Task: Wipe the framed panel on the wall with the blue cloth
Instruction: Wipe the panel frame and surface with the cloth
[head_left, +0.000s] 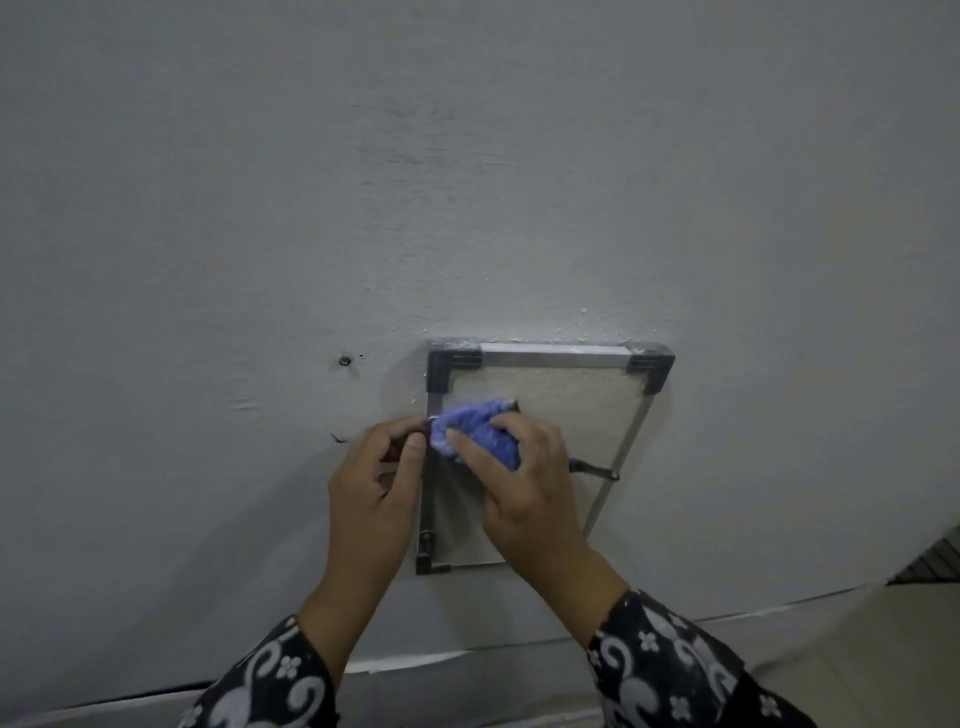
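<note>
Framed panel (540, 415) sits low on a pale grey painted wall (467, 182), not far above where the wall meets the floor. It's got a thin metal frame with chunky black plastic corner pieces at the top two corners and a smaller dark bracket at the bottom left corner. The inside is a rough, off-white textured surface.

Only one view here, the head cam looking down at it. The blue cloth (475, 428) is bunched into a wad against the upper left part of the panel, right by the left frame edge. The right hand (524, 483) has its fingers curled around the cloth, thumb on the near side, and covers the panel's middle. The left hand (376, 478) is at the left frame edge, fingertips pinched together on something small and dark there; can't tell what it is. Both sleeves are dark with a white floral swirl pattern.

Room stuff: the wall paint is a bit bumpy and flaky just above the frame's top edge, and there's a small screw (343, 360) in the wall off to the left of the panel. A thin metal arm (595, 469) shows at the panel's right edge. Light floor tiles (831, 649) run along the bottom right, with a dark ribbed grate (935, 564) at the far right edge.
</note>
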